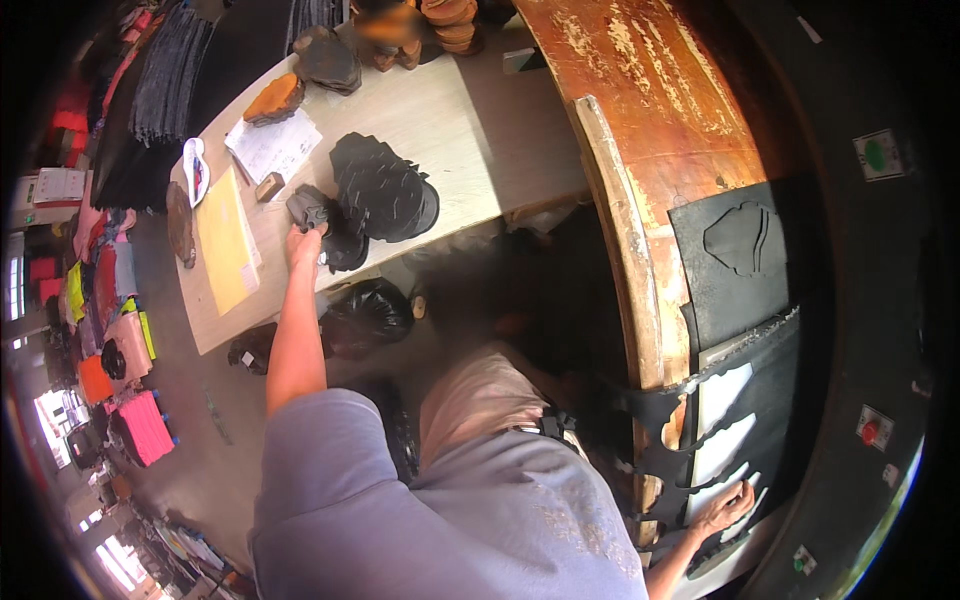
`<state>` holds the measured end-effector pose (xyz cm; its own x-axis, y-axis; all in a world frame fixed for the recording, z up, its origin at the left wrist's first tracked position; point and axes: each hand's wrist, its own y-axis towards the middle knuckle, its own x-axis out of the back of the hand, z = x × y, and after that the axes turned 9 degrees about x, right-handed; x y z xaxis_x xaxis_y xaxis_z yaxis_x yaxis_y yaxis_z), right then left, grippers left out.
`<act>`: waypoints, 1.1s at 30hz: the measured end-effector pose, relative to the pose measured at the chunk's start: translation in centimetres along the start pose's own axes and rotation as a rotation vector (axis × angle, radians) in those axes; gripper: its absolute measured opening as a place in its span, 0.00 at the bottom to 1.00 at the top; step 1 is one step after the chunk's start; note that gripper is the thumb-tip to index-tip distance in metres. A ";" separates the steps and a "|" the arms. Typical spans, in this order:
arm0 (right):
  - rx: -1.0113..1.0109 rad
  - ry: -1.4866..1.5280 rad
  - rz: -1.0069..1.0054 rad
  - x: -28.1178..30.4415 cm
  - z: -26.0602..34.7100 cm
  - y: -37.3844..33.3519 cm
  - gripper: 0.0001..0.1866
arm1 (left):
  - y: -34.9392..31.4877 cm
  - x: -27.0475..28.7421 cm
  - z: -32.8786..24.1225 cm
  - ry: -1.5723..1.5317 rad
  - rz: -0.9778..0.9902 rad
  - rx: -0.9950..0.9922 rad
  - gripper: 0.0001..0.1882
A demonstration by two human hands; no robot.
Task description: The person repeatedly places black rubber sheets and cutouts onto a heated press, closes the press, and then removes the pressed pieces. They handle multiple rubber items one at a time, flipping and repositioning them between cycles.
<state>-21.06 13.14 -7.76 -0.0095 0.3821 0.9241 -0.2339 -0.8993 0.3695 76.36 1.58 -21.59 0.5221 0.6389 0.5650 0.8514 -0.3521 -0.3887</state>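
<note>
My left hand (306, 243) reaches over the pale table (465, 150) and is closed on a small stack of dark cut pieces (311, 207). Just right of it lies a larger pile of black cut pieces (382, 190), overlapping and uneven. On my right, my right hand (724, 508) is over the lower end of a black sheet (745, 425) with cut-out gaps, through which a white surface shows. Its fingers are bent and apart, with nothing visible between them. Farther up that sheet, a cutting die outline (737, 238) lies on the black material.
A worn brown board (640, 75) with a chipped edge runs along my right. Beyond it, a dark machine frame carries a green button (876, 154) and a red button (871, 430). Papers (272, 145), a yellow folder (228, 240) and stacked orange-brown pieces (274, 100) lie on the table.
</note>
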 end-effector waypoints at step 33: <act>-0.588 0.156 0.040 11.1 -12.5 -9.4 0.49 | -70.0 -30.4 -13.7 0.393 1.521 -0.568 0.12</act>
<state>-31.13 28.45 -2.18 -0.1613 0.4172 0.8944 -0.7277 -0.6625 0.1778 1.60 -2.57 -1.56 0.7395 -0.6631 0.1157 -0.5467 -0.6919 -0.4716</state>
